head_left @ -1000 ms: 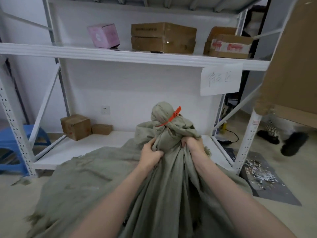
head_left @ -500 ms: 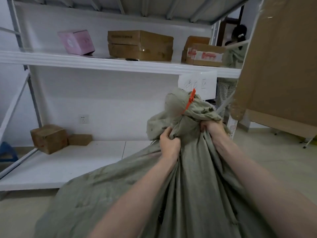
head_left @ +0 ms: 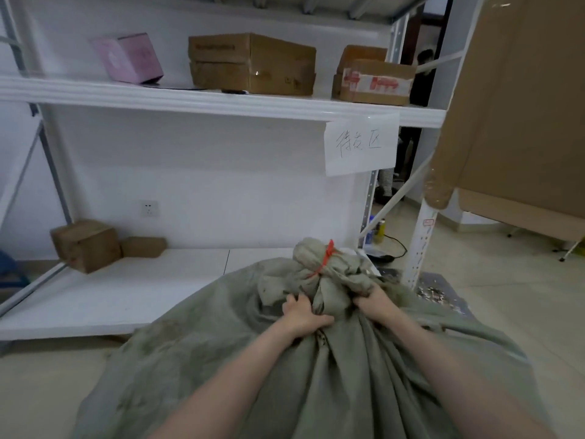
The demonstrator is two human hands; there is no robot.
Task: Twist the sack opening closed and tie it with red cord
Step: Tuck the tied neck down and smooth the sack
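Head view: both hands [head_left: 302,315] gripping sack [head_left: 196,343].

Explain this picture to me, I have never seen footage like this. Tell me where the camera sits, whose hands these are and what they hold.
There is no machine here. A person wears one camera on the head, looking forward and down, so the hands reaching in from below are that person's own. The left hand and the right hand each have a grip on bunched cloth of a large grey-green sack, just below its neck. That neck is already twisted shut and tied with a red cord. The sack lies against a white shelf rack: its lower shelf holds small cardboard boxes, its upper shelf a pink box and larger cartons.
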